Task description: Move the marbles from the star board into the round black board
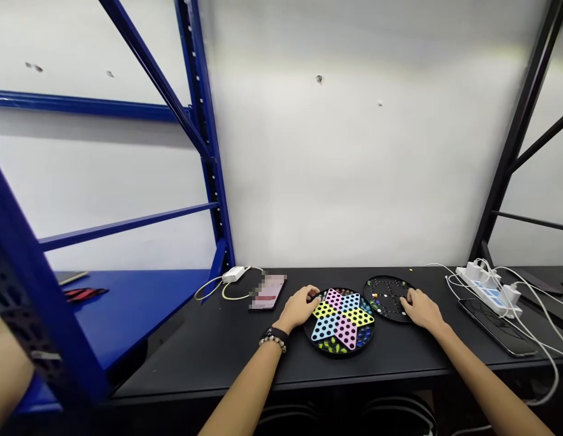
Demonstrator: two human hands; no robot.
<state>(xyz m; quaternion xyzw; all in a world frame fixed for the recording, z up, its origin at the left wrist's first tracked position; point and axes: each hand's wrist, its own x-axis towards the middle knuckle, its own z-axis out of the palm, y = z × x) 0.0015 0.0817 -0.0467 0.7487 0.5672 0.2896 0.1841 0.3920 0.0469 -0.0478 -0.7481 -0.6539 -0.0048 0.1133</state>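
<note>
A round Chinese checkers board (pixel 346 330) lies on the black table, with a star of pink, blue and yellow sections full of holes. Coloured marbles fill the wells around its star. My left hand (pixel 299 307) is at the board's left rim, thumb over the edge, fingers curled round it. To the right, a round black tray (pixel 368 288) holds scattered small marbles, several of them white, green and orange. My right hand (pixel 421 307) rests at the tray's right side with its fingertips bent together over it. Whatever is between those fingertips is hidden.
A phone (pixel 274 287) lies left of the board by a white adapter (pixel 233 274). On the right are a power strip (pixel 488 290) with tangled white cables and a dark tablet-like device (pixel 497 327). Another person's arm (pixel 6 363) shows behind the blue shelf post (pixel 40 303).
</note>
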